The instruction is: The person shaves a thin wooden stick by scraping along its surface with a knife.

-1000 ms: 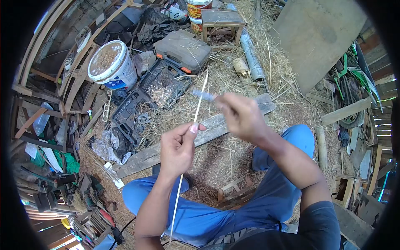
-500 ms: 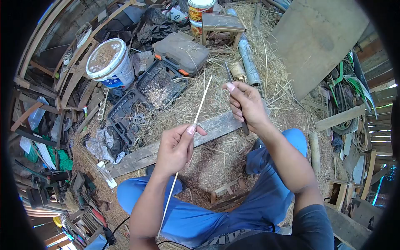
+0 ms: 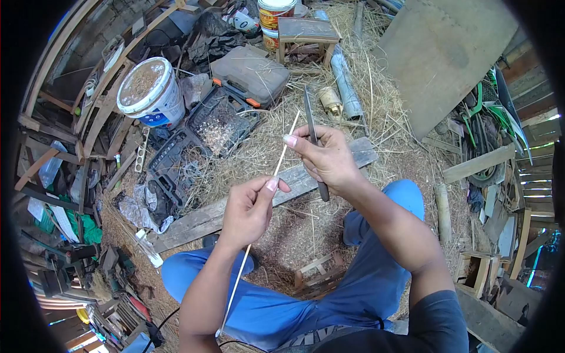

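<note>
Pinched between the thumb and fingers of my left hand (image 3: 249, 210) is a long, thin pale strip (image 3: 236, 285), slanting from near my lap up to a tip beyond the hand. My right hand (image 3: 327, 154) is wrapped round a dark-handled knife (image 3: 311, 115), its blade pointing up and away from me. The right thumb is close to the strip's upper end; whether it touches the strip I cannot tell. Below both hands a weathered plank (image 3: 206, 219) lies across the ground.
A white bucket (image 3: 150, 93) stands at upper left beside an open black case (image 3: 221, 126) and a closed grey case (image 3: 252, 73). A small wooden stool (image 3: 307, 30) and a pipe (image 3: 346, 85) are beyond. A large board (image 3: 447, 59) leans at upper right.
The right hand with the knife has swung out from the strip, turned the blade upright, then come back left beside the strip's upper part. The left hand keeps its hold, nearly still.
</note>
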`<state>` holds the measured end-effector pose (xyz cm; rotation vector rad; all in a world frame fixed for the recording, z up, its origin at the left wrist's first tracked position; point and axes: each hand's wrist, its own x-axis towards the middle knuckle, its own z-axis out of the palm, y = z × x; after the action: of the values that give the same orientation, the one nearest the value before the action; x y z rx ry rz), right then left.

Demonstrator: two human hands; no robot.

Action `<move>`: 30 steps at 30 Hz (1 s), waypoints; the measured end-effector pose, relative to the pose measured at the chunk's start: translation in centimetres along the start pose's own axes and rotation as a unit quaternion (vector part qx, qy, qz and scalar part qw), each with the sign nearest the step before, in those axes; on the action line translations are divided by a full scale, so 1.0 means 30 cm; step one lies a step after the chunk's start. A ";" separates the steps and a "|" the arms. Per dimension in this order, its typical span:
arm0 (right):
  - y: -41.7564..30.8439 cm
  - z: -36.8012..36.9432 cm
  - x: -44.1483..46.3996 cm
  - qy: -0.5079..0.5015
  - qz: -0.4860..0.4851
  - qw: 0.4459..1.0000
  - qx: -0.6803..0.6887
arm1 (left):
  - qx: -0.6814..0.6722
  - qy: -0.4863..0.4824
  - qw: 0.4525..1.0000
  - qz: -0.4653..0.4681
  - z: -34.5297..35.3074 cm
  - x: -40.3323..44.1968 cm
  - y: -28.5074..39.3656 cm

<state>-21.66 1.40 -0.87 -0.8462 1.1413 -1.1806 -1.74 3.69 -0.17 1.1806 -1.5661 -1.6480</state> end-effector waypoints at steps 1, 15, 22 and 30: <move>-0.001 -0.003 0.000 -0.011 0.007 1.000 0.019 | 0.003 -0.001 1.000 -0.001 0.001 0.000 -0.001; 0.012 -0.048 0.074 0.004 0.019 0.992 0.128 | -0.033 -0.075 0.996 -0.039 -0.008 0.052 0.011; -0.008 -0.104 0.131 0.013 -0.010 0.990 0.141 | -0.044 -0.074 0.995 -0.055 -0.008 0.061 0.016; -0.020 -0.121 0.116 -0.039 -0.023 0.995 0.091 | -0.048 -0.054 0.997 -0.031 -0.006 0.063 -0.005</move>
<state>-25.35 -1.90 -1.97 -0.7759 0.9394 -1.2578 -2.40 2.00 -0.69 1.1186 -1.5103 -1.8329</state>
